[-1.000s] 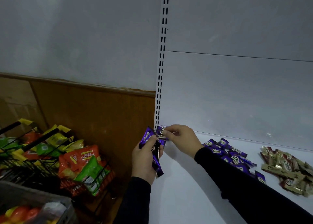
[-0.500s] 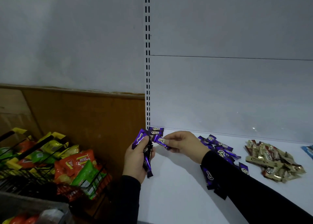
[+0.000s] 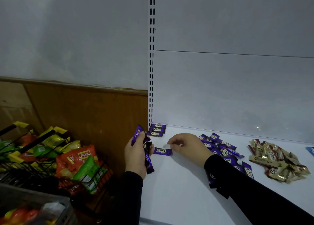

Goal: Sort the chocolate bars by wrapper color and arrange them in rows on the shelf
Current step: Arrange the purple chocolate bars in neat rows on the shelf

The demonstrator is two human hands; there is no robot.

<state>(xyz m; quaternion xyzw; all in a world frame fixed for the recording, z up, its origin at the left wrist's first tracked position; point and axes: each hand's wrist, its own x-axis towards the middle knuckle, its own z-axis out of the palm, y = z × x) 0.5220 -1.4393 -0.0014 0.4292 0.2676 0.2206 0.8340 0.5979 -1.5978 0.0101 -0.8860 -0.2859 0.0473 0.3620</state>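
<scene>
Purple bars (image 3: pixel 157 130) now sit three deep in the shelf's (image 3: pixel 178 190) back-left corner, and a fourth bar (image 3: pixel 162 151) lies alone on the shelf in front of them; half a second ago the right hand (image 3: pixel 186 148) pinched it, and now the fingers hover just above its right end, loosely curled with the grip narrow and holding nothing. That reads as a release, so a second row is probably starting, or the bar may need a nudge toward the stack. The left hand (image 3: pixel 137 156) grips a bundle of purple bars (image 3: pixel 146 150) at the shelf's left edge. A loose purple pile (image 3: pixel 222 150) and a gold pile (image 3: pixel 275 161) wait unsorted to the right. Left of the shelf, wire baskets (image 3: pixel 20 163) hold snack bags (image 3: pixel 76 160).
</scene>
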